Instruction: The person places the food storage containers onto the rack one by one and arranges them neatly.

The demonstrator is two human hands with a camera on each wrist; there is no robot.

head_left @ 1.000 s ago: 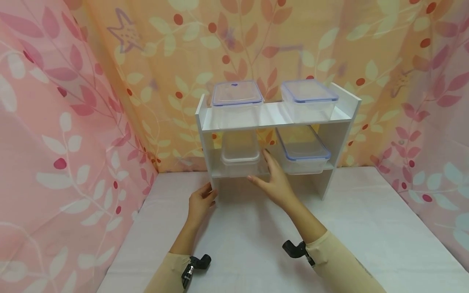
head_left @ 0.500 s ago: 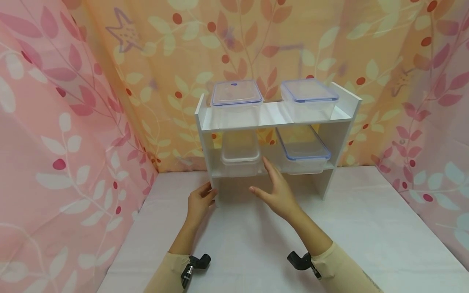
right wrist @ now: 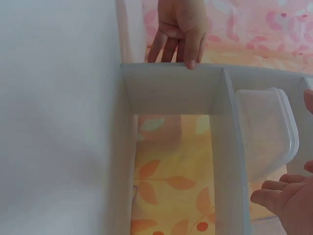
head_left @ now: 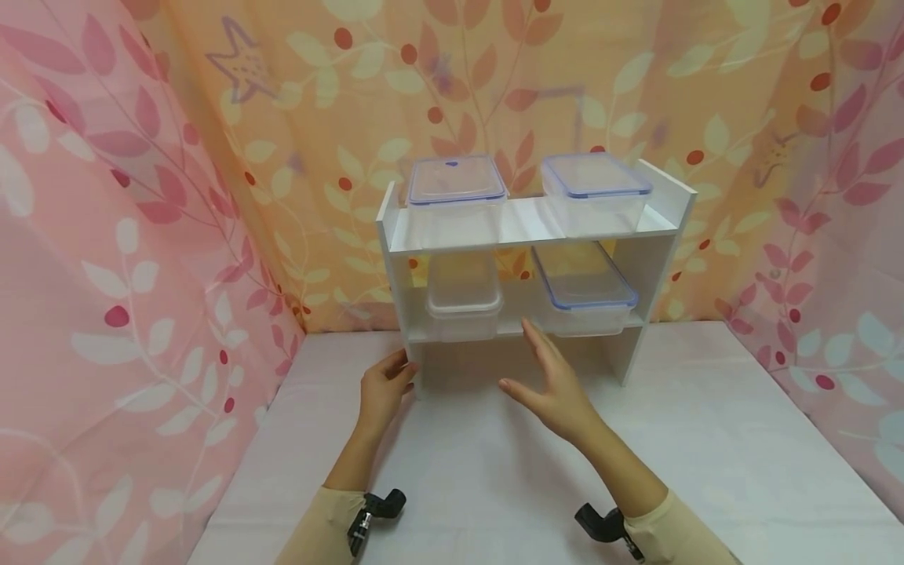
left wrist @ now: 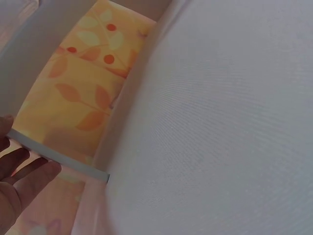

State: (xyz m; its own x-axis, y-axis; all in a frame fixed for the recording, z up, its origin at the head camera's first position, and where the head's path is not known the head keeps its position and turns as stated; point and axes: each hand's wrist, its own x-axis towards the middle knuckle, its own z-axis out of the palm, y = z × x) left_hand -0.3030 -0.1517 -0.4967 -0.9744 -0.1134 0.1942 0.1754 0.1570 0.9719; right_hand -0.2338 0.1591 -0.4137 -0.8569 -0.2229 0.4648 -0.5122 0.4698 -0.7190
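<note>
A white two-tier shelf (head_left: 533, 220) stands on the table in the head view. My left hand (head_left: 383, 394) holds the lower front edge of its left side panel (left wrist: 73, 162), thumb on one face and fingers along the other. Out in front of the lower tier, my right hand (head_left: 558, 392) has its fingers extended and thumb spread, with nothing in it. Closest to it are a clear food container with a white lid (head_left: 464, 294) and a blue-rimmed container (head_left: 589, 294), both on the lower tier. The upper tier bears two more blue-rimmed containers, one left (head_left: 457, 184) and one right (head_left: 600, 184).
A white cloth covers the table (head_left: 480, 486). Behind the shelf hangs an orange leaf-patterned curtain (head_left: 318, 118), with pink curtains (head_left: 120, 275) at both sides. Each forearm wears a black camera mount.
My right hand has drawn back from beside the white-lidded container, moving down and to the right. My left hand keeps its hold on the shelf panel.
</note>
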